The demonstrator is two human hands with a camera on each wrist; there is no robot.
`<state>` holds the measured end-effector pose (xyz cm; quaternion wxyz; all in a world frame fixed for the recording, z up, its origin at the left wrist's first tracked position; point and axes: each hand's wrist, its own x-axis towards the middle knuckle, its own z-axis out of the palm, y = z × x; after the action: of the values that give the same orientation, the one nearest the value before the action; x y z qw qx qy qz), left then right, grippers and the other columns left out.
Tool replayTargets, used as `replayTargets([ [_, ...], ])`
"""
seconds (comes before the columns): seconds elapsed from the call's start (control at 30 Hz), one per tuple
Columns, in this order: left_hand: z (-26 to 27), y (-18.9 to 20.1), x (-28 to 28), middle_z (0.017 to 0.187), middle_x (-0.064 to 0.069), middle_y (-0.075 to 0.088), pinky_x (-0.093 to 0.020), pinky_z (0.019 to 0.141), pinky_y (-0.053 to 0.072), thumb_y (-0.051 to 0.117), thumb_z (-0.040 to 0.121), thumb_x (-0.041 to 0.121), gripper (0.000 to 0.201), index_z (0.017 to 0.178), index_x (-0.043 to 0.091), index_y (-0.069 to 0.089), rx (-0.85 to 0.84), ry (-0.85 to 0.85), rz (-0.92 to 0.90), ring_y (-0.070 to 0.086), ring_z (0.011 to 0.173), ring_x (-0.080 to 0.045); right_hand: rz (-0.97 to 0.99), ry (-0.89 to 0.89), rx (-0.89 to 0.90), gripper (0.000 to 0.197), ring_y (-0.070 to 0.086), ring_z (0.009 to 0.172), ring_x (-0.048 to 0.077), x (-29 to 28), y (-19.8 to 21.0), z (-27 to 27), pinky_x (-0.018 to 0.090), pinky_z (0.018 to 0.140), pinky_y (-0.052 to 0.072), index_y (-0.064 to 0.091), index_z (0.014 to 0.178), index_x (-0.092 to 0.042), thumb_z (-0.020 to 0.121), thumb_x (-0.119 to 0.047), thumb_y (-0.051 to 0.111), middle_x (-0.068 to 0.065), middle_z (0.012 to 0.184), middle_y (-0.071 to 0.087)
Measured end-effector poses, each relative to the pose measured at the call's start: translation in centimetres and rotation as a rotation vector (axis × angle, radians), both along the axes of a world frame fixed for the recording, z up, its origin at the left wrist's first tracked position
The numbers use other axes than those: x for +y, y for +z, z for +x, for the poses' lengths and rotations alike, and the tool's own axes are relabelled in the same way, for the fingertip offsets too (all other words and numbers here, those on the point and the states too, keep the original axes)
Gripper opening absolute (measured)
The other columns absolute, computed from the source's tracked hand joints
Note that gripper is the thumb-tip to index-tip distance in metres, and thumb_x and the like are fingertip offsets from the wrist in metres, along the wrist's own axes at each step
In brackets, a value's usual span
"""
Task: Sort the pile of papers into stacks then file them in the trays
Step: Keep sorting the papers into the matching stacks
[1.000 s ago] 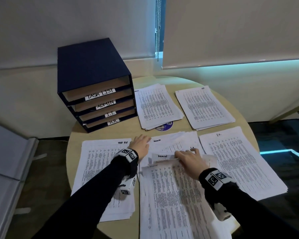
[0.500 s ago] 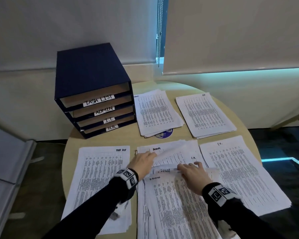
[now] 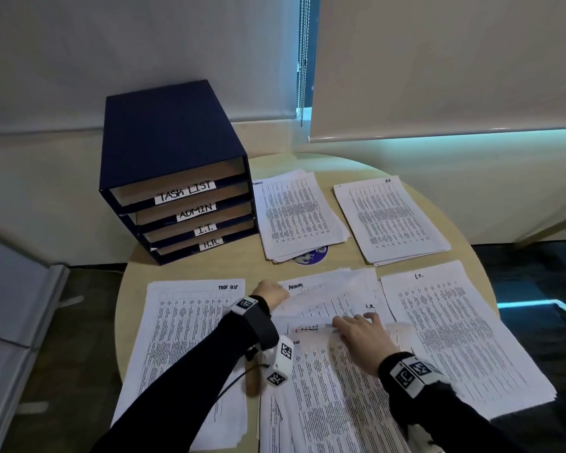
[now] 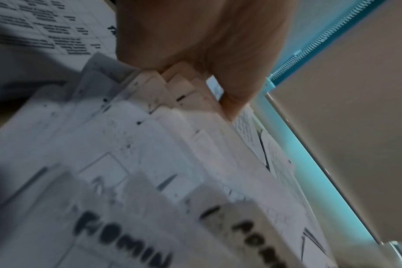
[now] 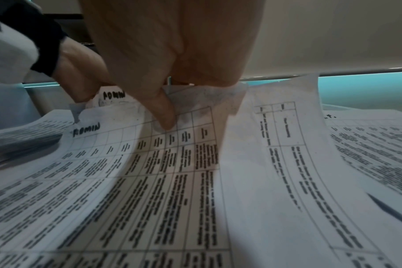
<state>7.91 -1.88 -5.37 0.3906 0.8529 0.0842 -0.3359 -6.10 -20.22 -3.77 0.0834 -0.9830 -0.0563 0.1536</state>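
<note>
A loose pile of printed sheets lies in front of me on the round table, some headed "ADMIN". My left hand grips the fanned top-left corners of several of these sheets. My right hand pinches the top edge of an ADMIN sheet, thumb on the print and fingers behind the curled edge. A dark blue tray unit stands at the back left, its slots labelled TASK LIST, ADMIN, I.T. and H.R.
Sorted stacks surround the pile: task list on the left, I.T. on the right, admin and H.R. behind. A blue round disc peeks from under the admin stack. Roller blinds and a wall stand behind.
My left hand has slid right from the task list stack onto the pile's top-left corner and taken hold of sheets. The right hand stays at the sheet's top edge.
</note>
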Motion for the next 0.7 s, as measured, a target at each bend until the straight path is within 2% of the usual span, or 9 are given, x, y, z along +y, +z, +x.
replayTargets([
  [0.07,0.6,0.0,0.0,0.099,-0.015,0.055,-0.026,0.079,0.040,0.062,0.088,0.009,0.004,0.085,0.008,0.060,0.020,-0.052,0.005,0.051,0.090,-0.024,0.002,-0.001,-0.001,0.032,0.054,0.111,0.014,0.1,-0.1,0.0,0.037,0.109,0.022,0.048,0.119,-0.026,0.095,-0.007,0.042,-0.011,0.120,0.060],
  [0.17,0.6,0.8,-0.1,0.127,-0.010,0.058,-0.026,0.087,0.041,0.062,0.089,0.024,0.037,0.121,0.005,0.062,0.104,-0.286,0.102,0.054,0.117,-0.027,0.015,0.000,-0.011,0.035,0.054,0.112,0.013,0.3,0.0,0.1,0.037,0.109,0.021,0.048,0.123,-0.027,0.095,-0.007,0.042,-0.011,0.121,0.060],
  [0.23,0.5,1.3,-0.1,0.131,-0.008,0.057,-0.028,0.088,0.043,0.058,0.092,0.028,0.042,0.126,0.004,0.059,0.133,-0.386,0.153,0.054,0.119,-0.026,0.040,-0.001,-0.017,0.037,0.054,0.113,0.012,0.4,0.2,0.0,0.036,0.109,0.020,0.048,0.126,-0.027,0.095,-0.007,0.043,-0.012,0.122,0.060],
  [0.3,0.2,0.9,-0.3,0.106,-0.010,0.065,-0.024,0.071,0.040,0.052,0.095,0.020,0.026,0.112,0.002,0.063,0.061,-0.456,0.199,0.060,0.096,-0.026,0.055,0.002,-0.017,0.038,0.054,0.114,0.012,0.4,0.4,-0.1,0.036,0.110,0.019,0.048,0.127,-0.028,0.095,-0.007,0.044,-0.012,0.122,0.060],
  [0.37,-0.5,0.7,-0.6,0.082,-0.007,0.059,-0.024,0.061,0.036,0.059,0.091,0.016,0.007,0.086,0.011,0.060,-0.025,-0.368,0.175,0.054,0.073,-0.023,0.055,0.006,-0.015,0.036,0.053,0.114,0.012,0.4,0.6,-0.2,0.037,0.112,0.020,0.048,0.126,-0.027,0.096,-0.009,0.042,-0.012,0.122,0.060],
  [0.43,-1.4,0.7,-0.7,0.082,-0.009,0.059,-0.028,0.062,0.036,0.068,0.086,0.022,0.019,0.079,0.013,0.052,-0.143,-0.358,0.179,0.054,0.074,-0.025,0.052,0.003,-0.016,0.035,0.052,0.114,0.014,0.2,0.8,-0.2,0.038,0.112,0.020,0.048,0.125,-0.026,0.096,-0.009,0.040,-0.011,0.123,0.059],
  [0.53,-3.3,2.3,-0.6,0.091,-0.013,0.059,-0.032,0.072,0.042,0.055,0.095,0.024,0.026,0.117,0.010,0.054,-0.304,-0.474,0.195,0.057,0.085,-0.029,0.066,0.002,-0.025,0.038,0.052,0.115,0.013,0.1,0.9,-0.2,0.037,0.109,0.020,0.049,0.128,-0.028,0.096,-0.009,0.041,-0.013,0.125,0.059],
  [0.6,-4.4,3.5,-0.2,0.086,-0.017,0.060,-0.035,0.076,0.047,0.044,0.100,0.020,0.046,0.144,0.011,0.036,-0.407,-0.537,0.155,0.058,0.082,-0.031,0.083,0.004,-0.030,0.038,0.052,0.115,0.009,0.0,0.8,-0.2,0.035,0.109,0.020,0.049,0.128,-0.032,0.097,-0.011,0.043,-0.016,0.124,0.059],
  [0.7,-5.6,4.9,0.6,0.085,-0.016,0.062,-0.039,0.070,0.050,0.036,0.103,0.018,0.037,0.139,0.012,0.037,-0.573,-0.652,0.145,0.056,0.070,-0.030,0.082,0.020,-0.039,0.039,0.052,0.114,0.007,0.1,0.9,-0.3,0.034,0.107,0.020,0.048,0.126,-0.034,0.095,-0.011,0.044,-0.018,0.121,0.060],
])
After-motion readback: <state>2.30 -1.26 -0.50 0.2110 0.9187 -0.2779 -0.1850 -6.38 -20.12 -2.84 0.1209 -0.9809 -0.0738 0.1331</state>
